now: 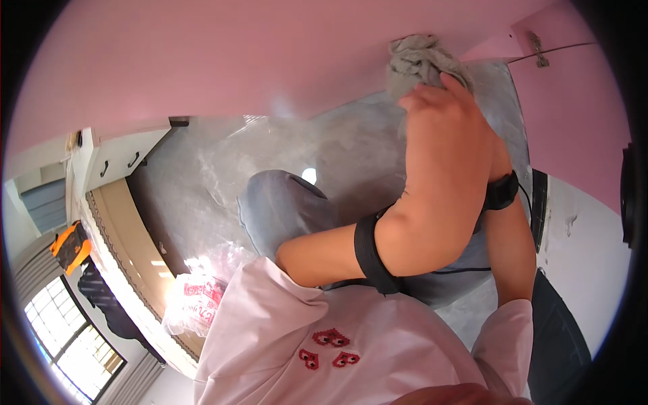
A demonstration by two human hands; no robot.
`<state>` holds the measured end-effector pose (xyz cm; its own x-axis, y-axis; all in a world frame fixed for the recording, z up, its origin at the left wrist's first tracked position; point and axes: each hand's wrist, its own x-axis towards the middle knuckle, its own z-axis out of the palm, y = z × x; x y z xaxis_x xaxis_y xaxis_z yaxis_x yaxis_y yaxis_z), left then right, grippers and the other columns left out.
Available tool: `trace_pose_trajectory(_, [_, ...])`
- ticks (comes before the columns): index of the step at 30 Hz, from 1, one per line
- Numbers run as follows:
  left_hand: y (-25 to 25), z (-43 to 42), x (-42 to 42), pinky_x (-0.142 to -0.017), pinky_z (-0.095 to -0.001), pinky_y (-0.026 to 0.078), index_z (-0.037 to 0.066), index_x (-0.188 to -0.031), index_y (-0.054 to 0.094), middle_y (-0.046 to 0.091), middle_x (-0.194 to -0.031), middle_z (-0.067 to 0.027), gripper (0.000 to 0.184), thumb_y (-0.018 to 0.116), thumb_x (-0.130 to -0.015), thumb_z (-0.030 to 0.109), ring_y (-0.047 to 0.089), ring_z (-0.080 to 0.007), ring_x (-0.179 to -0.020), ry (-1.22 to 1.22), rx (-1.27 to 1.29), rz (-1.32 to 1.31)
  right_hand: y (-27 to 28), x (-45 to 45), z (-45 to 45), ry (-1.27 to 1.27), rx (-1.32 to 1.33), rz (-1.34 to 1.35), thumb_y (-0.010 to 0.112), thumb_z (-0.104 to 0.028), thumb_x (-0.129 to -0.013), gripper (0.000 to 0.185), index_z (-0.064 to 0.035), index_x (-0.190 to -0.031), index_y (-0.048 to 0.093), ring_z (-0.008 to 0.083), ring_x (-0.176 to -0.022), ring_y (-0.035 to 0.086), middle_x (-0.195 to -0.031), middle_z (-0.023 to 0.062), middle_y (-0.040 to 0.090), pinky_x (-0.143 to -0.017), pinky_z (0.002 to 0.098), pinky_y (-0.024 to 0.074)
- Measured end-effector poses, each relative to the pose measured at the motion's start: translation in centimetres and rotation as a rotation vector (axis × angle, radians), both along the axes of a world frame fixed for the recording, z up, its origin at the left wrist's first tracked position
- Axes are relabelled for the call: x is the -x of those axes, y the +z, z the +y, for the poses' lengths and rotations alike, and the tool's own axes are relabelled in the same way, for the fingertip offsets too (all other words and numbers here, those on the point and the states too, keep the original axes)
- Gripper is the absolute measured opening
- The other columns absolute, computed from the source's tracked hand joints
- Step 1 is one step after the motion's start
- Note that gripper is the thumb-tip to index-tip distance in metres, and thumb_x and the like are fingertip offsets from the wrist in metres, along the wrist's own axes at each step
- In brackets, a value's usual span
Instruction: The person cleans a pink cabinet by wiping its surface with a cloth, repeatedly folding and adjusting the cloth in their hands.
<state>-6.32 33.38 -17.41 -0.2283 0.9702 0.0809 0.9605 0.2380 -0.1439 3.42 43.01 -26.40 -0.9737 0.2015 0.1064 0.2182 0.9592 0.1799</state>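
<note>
A crumpled grey cloth [418, 61] lies against the lower edge of a large pink panel [223, 61], at the upper right of the head view. My left hand [435, 98] is closed on the cloth, with its fingers bent into the folds. The left forearm reaches up from the bent elbow and crosses in front of the right arm. My right arm, with a black band round it, runs up behind that forearm. The fingers of my right hand are hidden, so what they touch cannot be seen.
A pink side panel [574, 128] with a metal hinge [538, 50] stands at the right. Below is a grey floor [209, 152], with my jeans-clad knee over it. White drawers [121, 158], a plastic bag [192, 304], an orange item [71, 247] and a window are at the left.
</note>
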Motion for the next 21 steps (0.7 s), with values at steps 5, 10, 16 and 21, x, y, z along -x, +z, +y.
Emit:
trace_pose_trajectory(5, [1.4, -2.7, 1.8, -0.065, -0.0261, 0.050, -0.001, -0.101, 0.068, 0.067, -0.080, -0.0045, 0.031, 0.076, -0.075, 0.012, 0.068, -0.0161, -0.079, 0.033, 0.225, -0.034, -2.7, 2.2, -0.8, 0.137, 0.636, 0.167, 0.062, -0.012, -0.097, 0.053, -0.0029, -0.148, 0.054, 0.0302, -0.127, 0.062, -0.144, 0.0124, 0.062, -0.104, 0.0370, 0.0492])
trace_pose_trajectory(10, [2.4, -5.7, 4.0, -0.062, -0.0271, 0.051, 0.000, -0.095, 0.069, 0.066, -0.075, -0.0050, 0.023, 0.075, -0.074, 0.009, 0.070, -0.0170, -0.075, 0.093, 0.290, -0.107, -4.6, 5.7, -2.4, 0.307, 0.865, 0.168, 0.060, -0.012, -0.100, 0.052, -0.0016, -0.150, 0.051, 0.0287, -0.129, 0.060, -0.143, 0.0153, 0.062, -0.107, 0.0372, 0.0470])
trace_pose_trajectory(16, [3.4, -9.7, 7.6, -0.066, -0.0304, 0.053, -0.003, -0.102, 0.069, 0.068, -0.077, -0.0052, 0.031, 0.076, -0.076, 0.013, 0.072, -0.0188, -0.078, 0.183, 0.365, -0.225, -1.6, 10.1, -6.6, 0.220, 1.305, 0.045, 0.058, -0.016, -0.101, 0.047, -0.0036, -0.146, 0.054, 0.0287, -0.132, 0.057, -0.143, 0.0160, 0.061, -0.114, 0.0382, 0.0420])
trace_pose_trajectory(21, [3.4, -13.1, 10.2, -0.064, -0.0327, 0.055, -0.005, -0.108, 0.065, 0.071, -0.076, -0.0110, 0.026, 0.070, -0.087, 0.010, 0.075, -0.0231, -0.078, 0.160, 0.245, -0.208, -4.1, 14.6, -10.4, 0.326, 1.687, 0.335, 0.061, -0.015, -0.102, 0.052, -0.0023, -0.150, 0.048, 0.0268, -0.142, 0.050, -0.153, 0.0166, 0.053, -0.118, 0.0402, 0.0388])
